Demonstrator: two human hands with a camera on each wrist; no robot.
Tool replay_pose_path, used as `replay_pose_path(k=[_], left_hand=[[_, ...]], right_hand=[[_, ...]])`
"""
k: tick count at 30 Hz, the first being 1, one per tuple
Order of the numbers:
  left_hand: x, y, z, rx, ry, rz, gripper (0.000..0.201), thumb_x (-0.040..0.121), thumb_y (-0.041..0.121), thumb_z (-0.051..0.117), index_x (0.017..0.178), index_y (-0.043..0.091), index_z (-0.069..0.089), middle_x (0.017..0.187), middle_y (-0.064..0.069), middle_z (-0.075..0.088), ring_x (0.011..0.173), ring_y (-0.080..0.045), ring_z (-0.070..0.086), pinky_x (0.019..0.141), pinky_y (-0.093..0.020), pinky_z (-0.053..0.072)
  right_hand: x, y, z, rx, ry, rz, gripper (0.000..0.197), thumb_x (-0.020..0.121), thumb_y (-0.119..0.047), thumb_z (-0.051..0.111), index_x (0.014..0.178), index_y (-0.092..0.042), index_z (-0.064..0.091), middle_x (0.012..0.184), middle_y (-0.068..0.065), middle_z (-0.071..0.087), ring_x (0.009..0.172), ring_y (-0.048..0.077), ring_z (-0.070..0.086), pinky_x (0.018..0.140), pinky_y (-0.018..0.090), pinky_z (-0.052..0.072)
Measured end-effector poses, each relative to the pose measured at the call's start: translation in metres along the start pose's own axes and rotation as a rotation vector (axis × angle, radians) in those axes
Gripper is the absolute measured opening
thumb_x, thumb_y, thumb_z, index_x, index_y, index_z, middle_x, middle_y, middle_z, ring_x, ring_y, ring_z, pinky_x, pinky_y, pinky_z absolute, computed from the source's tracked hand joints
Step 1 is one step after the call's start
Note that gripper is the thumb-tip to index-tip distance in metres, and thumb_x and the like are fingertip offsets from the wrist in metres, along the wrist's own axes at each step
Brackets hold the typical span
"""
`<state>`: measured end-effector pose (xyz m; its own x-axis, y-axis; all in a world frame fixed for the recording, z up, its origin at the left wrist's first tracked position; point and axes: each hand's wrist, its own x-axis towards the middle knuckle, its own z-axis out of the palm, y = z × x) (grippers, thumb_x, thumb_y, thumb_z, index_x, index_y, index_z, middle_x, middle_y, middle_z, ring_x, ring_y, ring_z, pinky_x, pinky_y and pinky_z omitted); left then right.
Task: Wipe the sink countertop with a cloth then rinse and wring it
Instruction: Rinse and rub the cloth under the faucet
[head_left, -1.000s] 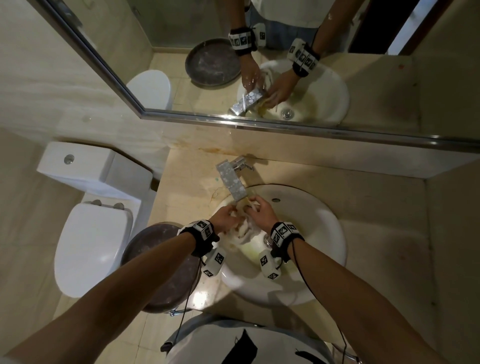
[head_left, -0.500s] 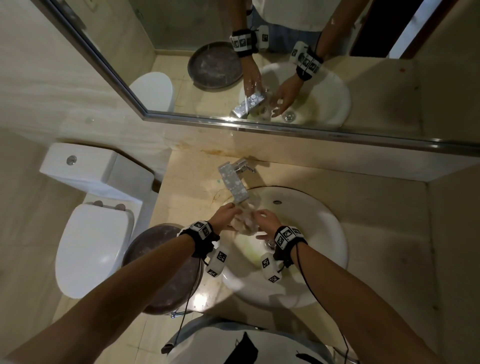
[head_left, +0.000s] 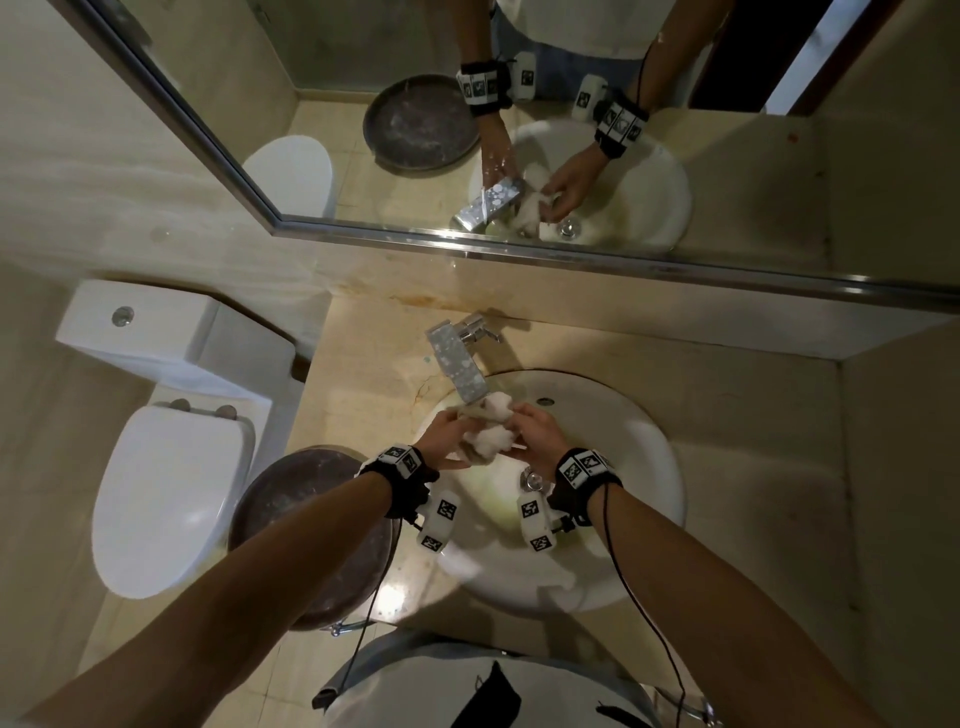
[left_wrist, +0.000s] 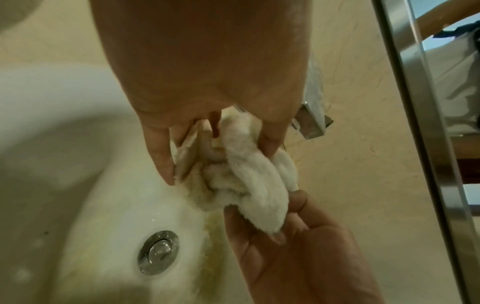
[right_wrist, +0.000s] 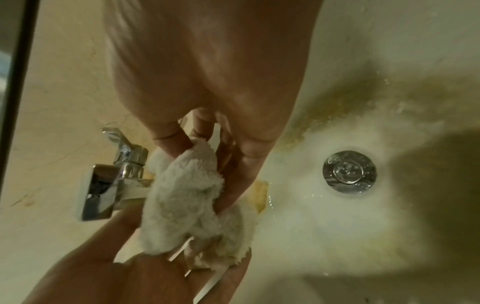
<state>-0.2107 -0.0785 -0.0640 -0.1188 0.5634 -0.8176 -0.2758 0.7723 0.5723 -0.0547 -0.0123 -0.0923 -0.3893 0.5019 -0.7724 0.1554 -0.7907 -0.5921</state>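
A wet, bunched white cloth (head_left: 491, 428) hangs over the white sink basin (head_left: 639, 467), just under the spout of the chrome faucet (head_left: 457, 364). My left hand (head_left: 447, 434) grips the cloth from the left and my right hand (head_left: 535, 434) grips it from the right. In the left wrist view the cloth (left_wrist: 249, 176) is pinched between my left hand's (left_wrist: 221, 156) fingers, with the right hand's fingertips (left_wrist: 296, 203) on its lower end. In the right wrist view the cloth (right_wrist: 182, 201) sits in my right hand (right_wrist: 205, 168). The drain (head_left: 532, 478) lies below.
The beige stone countertop (head_left: 753, 415) surrounds the basin, bounded by a wall on the right and a mirror (head_left: 519, 130) behind. A dark round basin (head_left: 311, 535) stands left of the sink, beside a white toilet (head_left: 161, 493). Yellowish stains mark the sink bottom (right_wrist: 350, 102).
Both hands have worked the cloth under the spout: the right hand drew back a little, then closed on it again, and the bundle now bulges up between the hands.
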Motion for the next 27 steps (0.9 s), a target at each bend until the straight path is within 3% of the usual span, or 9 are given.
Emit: replay_pose_path(k=[3, 5, 10, 13, 15, 17, 20, 23, 27], left_hand=[[0.0, 0.001, 0.007, -0.063, -0.022, -0.058, 0.034, 0.09, 0.017, 0.065, 0.123, 0.015, 0.056, 0.109, -0.014, 0.066, 0.08, -0.024, 0.063, 0.067, -0.036, 0.059], [-0.002, 0.003, 0.01, -0.022, -0.036, -0.052, 0.041, 0.087, 0.012, 0.068, 0.125, 0.018, 0.055, 0.115, -0.011, 0.068, 0.09, -0.027, 0.067, 0.079, -0.046, 0.061], [-0.003, 0.004, 0.013, 0.14, 0.084, 0.194, 0.045, 0.08, -0.004, 0.067, 0.12, 0.01, 0.053, 0.1, -0.016, 0.071, 0.068, -0.042, 0.07, 0.055, -0.052, 0.06], [-0.003, 0.0, 0.014, 0.316, 0.125, 0.342, 0.041, 0.083, 0.004, 0.07, 0.121, 0.01, 0.055, 0.103, -0.004, 0.071, 0.084, -0.025, 0.071, 0.073, -0.04, 0.059], [-0.003, 0.0, 0.015, 0.339, 0.139, 0.345, 0.027, 0.085, 0.008, 0.073, 0.108, 0.016, 0.062, 0.092, 0.006, 0.068, 0.081, -0.011, 0.065, 0.071, -0.023, 0.051], [-0.001, -0.002, 0.011, 0.272, 0.143, 0.288, 0.012, 0.087, 0.006, 0.069, 0.095, 0.015, 0.068, 0.084, 0.003, 0.068, 0.077, -0.015, 0.063, 0.066, -0.022, 0.047], [-0.004, -0.006, 0.003, 0.246, 0.213, 0.276, 0.016, 0.086, -0.001, 0.057, 0.091, 0.009, 0.069, 0.086, -0.002, 0.068, 0.081, -0.02, 0.061, 0.066, -0.022, 0.048], [-0.006, -0.01, 0.0, 0.334, 0.225, 0.32, 0.02, 0.088, -0.006, 0.052, 0.098, 0.01, 0.057, 0.092, -0.002, 0.06, 0.077, -0.016, 0.057, 0.069, -0.025, 0.049], [0.002, -0.017, -0.003, 0.128, 0.092, 0.052, 0.032, 0.095, 0.021, 0.056, 0.127, 0.021, 0.053, 0.104, 0.0, 0.065, 0.083, -0.021, 0.065, 0.076, -0.039, 0.055]], right_hand=[[-0.004, -0.001, -0.01, -0.007, 0.018, 0.031, 0.023, 0.088, 0.004, 0.046, 0.091, -0.013, 0.061, 0.084, 0.008, 0.06, 0.074, 0.021, 0.056, 0.053, 0.028, 0.051], [-0.004, 0.001, -0.014, -0.049, 0.033, 0.049, 0.026, 0.085, 0.004, 0.045, 0.098, -0.012, 0.061, 0.086, 0.008, 0.059, 0.074, 0.021, 0.056, 0.05, 0.027, 0.049], [0.006, 0.006, -0.008, -0.116, 0.148, 0.082, 0.025, 0.092, -0.023, 0.059, 0.116, -0.02, 0.059, 0.115, 0.008, 0.069, 0.104, 0.028, 0.066, 0.077, 0.04, 0.059], [0.004, 0.003, 0.004, -0.054, 0.103, 0.09, 0.029, 0.095, -0.038, 0.056, 0.119, -0.022, 0.059, 0.119, 0.006, 0.066, 0.108, 0.029, 0.065, 0.084, 0.048, 0.059], [0.001, -0.001, 0.011, -0.051, 0.08, 0.084, 0.033, 0.095, -0.045, 0.056, 0.12, -0.024, 0.059, 0.115, 0.005, 0.067, 0.103, 0.026, 0.066, 0.085, 0.05, 0.059], [0.004, -0.001, 0.014, -0.074, 0.089, 0.073, 0.03, 0.094, -0.044, 0.058, 0.117, -0.024, 0.061, 0.111, 0.007, 0.069, 0.101, 0.027, 0.067, 0.084, 0.049, 0.059], [0.009, 0.0, 0.013, -0.084, 0.097, 0.036, 0.018, 0.092, -0.025, 0.063, 0.109, -0.017, 0.062, 0.109, 0.013, 0.07, 0.097, 0.029, 0.068, 0.08, 0.047, 0.059], [0.009, -0.002, 0.012, 0.004, 0.101, 0.005, 0.012, 0.092, -0.01, 0.059, 0.103, -0.014, 0.06, 0.099, 0.014, 0.067, 0.085, 0.027, 0.065, 0.071, 0.04, 0.058], [0.005, -0.002, 0.011, 0.081, 0.086, -0.016, 0.019, 0.093, -0.008, 0.062, 0.11, -0.015, 0.063, 0.103, 0.015, 0.07, 0.09, 0.03, 0.068, 0.068, 0.037, 0.059]])
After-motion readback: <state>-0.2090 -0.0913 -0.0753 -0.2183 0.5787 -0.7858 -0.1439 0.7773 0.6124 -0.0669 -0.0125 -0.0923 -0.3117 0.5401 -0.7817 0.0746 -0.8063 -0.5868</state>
